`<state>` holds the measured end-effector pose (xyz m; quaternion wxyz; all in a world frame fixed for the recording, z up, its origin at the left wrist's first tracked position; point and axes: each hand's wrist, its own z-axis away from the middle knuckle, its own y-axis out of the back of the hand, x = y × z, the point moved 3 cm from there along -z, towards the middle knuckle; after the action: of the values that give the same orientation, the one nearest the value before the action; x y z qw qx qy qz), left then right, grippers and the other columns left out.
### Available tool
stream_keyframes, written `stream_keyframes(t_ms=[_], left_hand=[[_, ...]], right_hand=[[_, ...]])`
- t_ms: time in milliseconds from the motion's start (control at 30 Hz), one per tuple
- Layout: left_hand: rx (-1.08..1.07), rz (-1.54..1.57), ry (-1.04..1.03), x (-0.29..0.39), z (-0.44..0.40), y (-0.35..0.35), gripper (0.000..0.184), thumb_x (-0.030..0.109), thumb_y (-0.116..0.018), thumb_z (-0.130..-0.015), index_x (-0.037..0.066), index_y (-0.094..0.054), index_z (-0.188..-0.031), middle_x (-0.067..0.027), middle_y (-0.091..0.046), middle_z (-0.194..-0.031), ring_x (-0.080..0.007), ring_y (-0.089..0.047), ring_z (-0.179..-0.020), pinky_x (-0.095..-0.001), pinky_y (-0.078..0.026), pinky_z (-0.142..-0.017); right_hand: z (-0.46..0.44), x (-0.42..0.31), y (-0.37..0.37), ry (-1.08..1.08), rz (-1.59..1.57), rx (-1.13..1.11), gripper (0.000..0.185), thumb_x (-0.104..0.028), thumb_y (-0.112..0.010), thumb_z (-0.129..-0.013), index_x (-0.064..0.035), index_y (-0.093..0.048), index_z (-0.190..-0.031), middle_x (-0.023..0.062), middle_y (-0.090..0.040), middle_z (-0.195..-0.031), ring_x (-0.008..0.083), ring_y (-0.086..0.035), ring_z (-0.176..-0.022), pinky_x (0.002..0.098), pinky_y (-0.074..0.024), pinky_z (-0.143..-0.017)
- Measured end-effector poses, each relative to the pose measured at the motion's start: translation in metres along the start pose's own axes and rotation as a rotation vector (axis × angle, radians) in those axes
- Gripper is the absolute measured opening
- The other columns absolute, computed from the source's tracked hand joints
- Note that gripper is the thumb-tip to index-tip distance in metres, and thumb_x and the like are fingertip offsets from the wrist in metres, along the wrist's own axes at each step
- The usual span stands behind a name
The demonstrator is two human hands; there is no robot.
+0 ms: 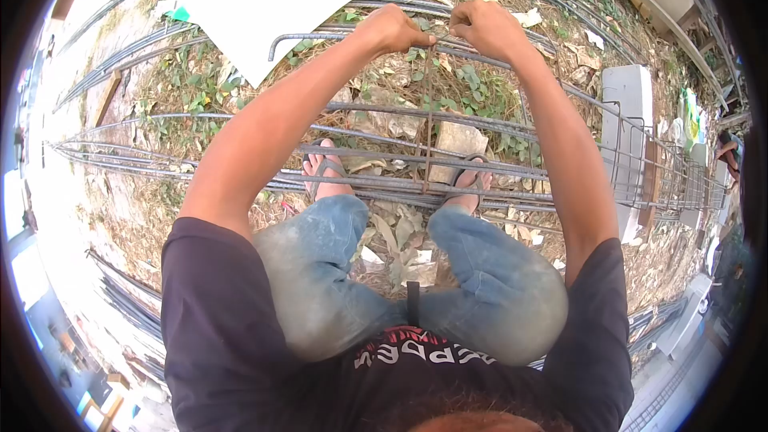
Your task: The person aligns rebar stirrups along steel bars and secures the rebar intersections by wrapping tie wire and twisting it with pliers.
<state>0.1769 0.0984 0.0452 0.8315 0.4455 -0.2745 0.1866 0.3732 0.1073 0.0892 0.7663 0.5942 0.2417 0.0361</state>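
Observation:
Both hands meet over the far steel bars of a long rebar frame. My left hand point(394, 30) is closed in a pinch near the top of a thin brown stirrup point(430, 112); what it holds is too small to name. Just right of it, my right hand point(486, 29) is closed with its fingertips close to my left ones, above a ribbed bar point(472, 54). The stirrup hangs from the far bars down to the near bars point(384, 184). A bar with a bent end point(300, 36) runs left from my hands.
A white sheet point(264, 4) lies at the upper left. A pale block point(458, 148) sits under the bars between my feet. More stirrups point(640, 152) and a grey block point(626, 96) stand at the right. Part of another person point(728, 152) shows at the far right edge.

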Motion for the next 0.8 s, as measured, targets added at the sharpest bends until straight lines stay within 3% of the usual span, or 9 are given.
stream_keyframes(t_ms=[167, 300, 400, 633, 733, 800], left_hand=[[0.086, 0.005, -0.066, -0.005, 0.001, -0.001, 0.043, 0.052, -0.078, -0.087, 0.014, -0.083, -0.107, -0.0088, -0.076, -0.081, -0.0197, -0.069, -0.075, -0.0384, -0.055, -0.076], [-0.045, 0.099, -0.129, -0.010, 0.004, 0.004, 0.034, 0.043, -0.077, -0.091, 0.014, -0.083, -0.107, -0.0080, -0.075, -0.078, -0.0154, -0.067, -0.074, -0.0355, -0.054, -0.074], [-0.026, 0.087, -0.149, -0.012, 0.000, 0.002, 0.036, 0.045, -0.076, -0.091, 0.014, -0.082, -0.109, -0.0086, -0.075, -0.078, -0.0164, -0.067, -0.073, -0.0362, -0.054, -0.074], [0.080, -0.039, -0.107, 0.011, 0.020, 0.003, 0.047, 0.049, -0.080, -0.086, 0.007, -0.082, -0.107, -0.0159, -0.078, -0.097, -0.0244, -0.071, -0.090, -0.0387, -0.054, -0.086], [0.142, -0.006, -0.110, 0.002, 0.012, -0.004, 0.047, 0.057, -0.084, -0.078, 0.018, -0.084, -0.104, -0.0133, -0.078, -0.092, -0.0299, -0.074, -0.088, -0.0395, -0.057, -0.084], [0.134, 0.022, -0.101, -0.001, 0.011, -0.005, 0.046, 0.057, -0.085, -0.077, 0.018, -0.084, -0.102, -0.0135, -0.078, -0.092, -0.0298, -0.074, -0.088, -0.0394, -0.057, -0.084]], right_hand=[[-0.021, 0.008, -0.023, 0.090, 0.034, -0.075, 0.023, -0.029, -0.076, -0.085, -0.0117, -0.080, -0.099, 0.0123, -0.075, -0.096, 0.0311, -0.071, -0.091, 0.0413, -0.0554, -0.083], [-0.014, -0.002, -0.019, 0.048, 0.108, -0.110, 0.018, -0.027, -0.076, -0.084, -0.0158, -0.082, -0.096, 0.0116, -0.076, -0.099, 0.0290, -0.070, -0.099, 0.0501, -0.0499, -0.097], [-0.008, -0.015, -0.010, 0.025, 0.220, -0.117, 0.013, -0.023, -0.075, -0.087, -0.0202, -0.082, -0.098, 0.0096, -0.077, -0.103, 0.0289, -0.071, -0.104, 0.0563, -0.0379, -0.114], [-0.005, -0.015, -0.018, 0.042, 0.278, -0.029, 0.011, -0.020, -0.071, -0.086, -0.0161, -0.081, -0.091, 0.0124, -0.076, -0.096, 0.0303, -0.072, -0.097, 0.0504, -0.0461, -0.104], [0.004, -0.026, -0.004, 0.016, 0.315, -0.010, 0.014, -0.014, -0.065, -0.089, -0.0095, -0.078, -0.087, 0.0162, -0.076, -0.097, 0.0323, -0.074, -0.095, 0.0520, -0.0462, -0.106], [0.008, -0.022, -0.005, 0.060, 0.341, 0.100, 0.016, -0.013, -0.063, -0.089, -0.0060, -0.076, -0.084, 0.0178, -0.076, -0.095, 0.0329, -0.074, -0.093, 0.0493, -0.0497, -0.101]])
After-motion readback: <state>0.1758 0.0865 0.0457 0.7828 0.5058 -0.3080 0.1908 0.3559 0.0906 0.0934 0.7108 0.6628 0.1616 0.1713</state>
